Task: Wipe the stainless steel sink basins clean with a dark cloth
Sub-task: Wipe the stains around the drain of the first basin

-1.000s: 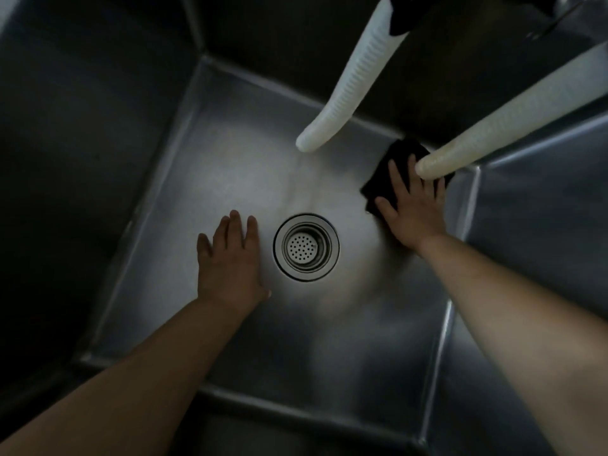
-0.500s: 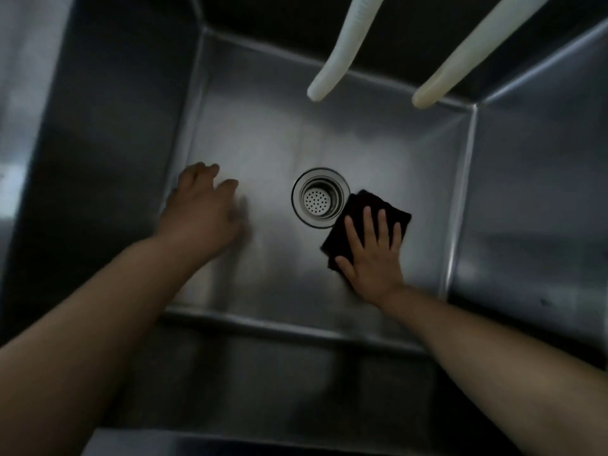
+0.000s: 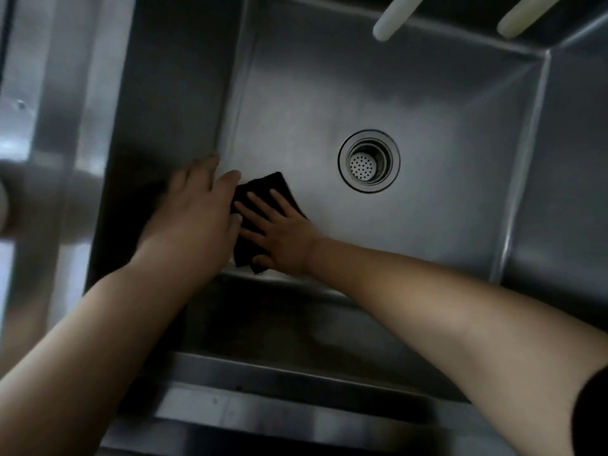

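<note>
The dark cloth [image 3: 263,189] lies flat on the floor of the sink basin [image 3: 444,225], in its near left corner, at about eight o'clock from the drain [image 3: 369,161], its long side running from eleven o'clock to five. The right hand [image 3: 279,230] is on top of it, fingers straight and spread, pressing it down. The left hand [image 3: 197,205] comes in from nine o'clock with relaxed fingers, grasping nothing as far as the blur allows, its thumb at the cloth's edge. The unwiped floor probably lies toward two o'clock. No brand, label or writing can be read.
</note>
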Action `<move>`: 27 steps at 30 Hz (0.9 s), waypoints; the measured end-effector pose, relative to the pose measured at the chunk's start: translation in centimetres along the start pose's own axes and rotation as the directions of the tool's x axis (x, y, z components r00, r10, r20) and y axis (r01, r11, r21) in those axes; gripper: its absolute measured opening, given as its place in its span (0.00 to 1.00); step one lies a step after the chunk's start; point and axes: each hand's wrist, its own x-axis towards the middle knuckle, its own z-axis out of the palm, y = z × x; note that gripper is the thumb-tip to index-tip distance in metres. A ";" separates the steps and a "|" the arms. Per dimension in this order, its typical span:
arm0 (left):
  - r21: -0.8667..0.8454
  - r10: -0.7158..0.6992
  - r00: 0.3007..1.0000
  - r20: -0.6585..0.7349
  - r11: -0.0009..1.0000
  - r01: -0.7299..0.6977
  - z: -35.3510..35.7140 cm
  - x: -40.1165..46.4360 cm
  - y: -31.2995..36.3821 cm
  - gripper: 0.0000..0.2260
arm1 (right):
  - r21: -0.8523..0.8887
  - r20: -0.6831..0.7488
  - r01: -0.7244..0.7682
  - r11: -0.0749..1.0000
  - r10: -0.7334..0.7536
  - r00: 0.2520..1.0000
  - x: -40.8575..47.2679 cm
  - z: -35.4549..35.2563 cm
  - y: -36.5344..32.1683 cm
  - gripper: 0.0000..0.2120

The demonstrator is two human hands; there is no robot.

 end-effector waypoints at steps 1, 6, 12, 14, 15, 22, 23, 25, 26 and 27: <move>0.034 0.009 1.000 -0.019 0.999 -0.009 0.1 0.0 -0.1 0.24 | -0.017 0.005 0.051 0.999 -0.051 0.999 0.5 -0.2 -0.3 0.33; 0.086 0.032 0.999 -0.043 0.996 -0.028 0.5 -0.2 -0.4 0.23 | -0.028 0.010 0.203 0.979 -0.203 0.979 -1.9 0.4 -0.6 0.28; 0.068 0.101 0.995 -0.008 0.993 -0.100 0.3 -0.3 0.3 0.23 | 0.054 0.003 0.078 0.995 -0.079 0.997 -12.9 2.9 2.2 0.28; 0.088 0.132 0.991 0.025 0.987 -0.134 0.3 -0.2 1.0 0.23 | 0.034 0.027 0.005 0.999 -0.006 1.000 -16.8 3.5 3.9 0.31; 0.095 0.152 0.988 0.035 0.983 -0.155 0.2 -0.2 1.4 0.23 | 0.035 0.048 -0.057 0.998 0.055 0.997 -18.5 3.8 4.7 0.33; 0.147 0.243 0.968 0.058 0.957 -0.249 0.3 1.2 6.5 0.23 | 0.111 0.232 -0.706 0.700 0.672 0.703 -25.0 6.7 11.8 0.37; 0.138 0.240 0.969 0.057 0.960 -0.245 0.4 1.5 7.3 0.24 | 0.140 0.219 -0.759 0.637 0.727 0.651 -24.8 6.5 12.8 0.37; 0.118 0.255 0.966 0.047 0.959 -0.258 0.8 1.9 8.9 0.23 | 0.169 0.176 -0.813 0.558 0.794 0.582 -23.7 5.9 15.2 0.36; 0.114 0.268 0.963 0.041 0.956 -0.271 1.0 2.2 9.5 0.23 | 0.179 0.147 -0.830 0.529 0.820 0.554 -23.0 5.6 16.7 0.35; 0.114 0.280 0.959 0.037 0.952 -0.283 1.3 2.4 10.2 0.22 | 0.194 0.127 -0.842 0.503 0.839 0.530 -22.5 5.3 18.1 0.35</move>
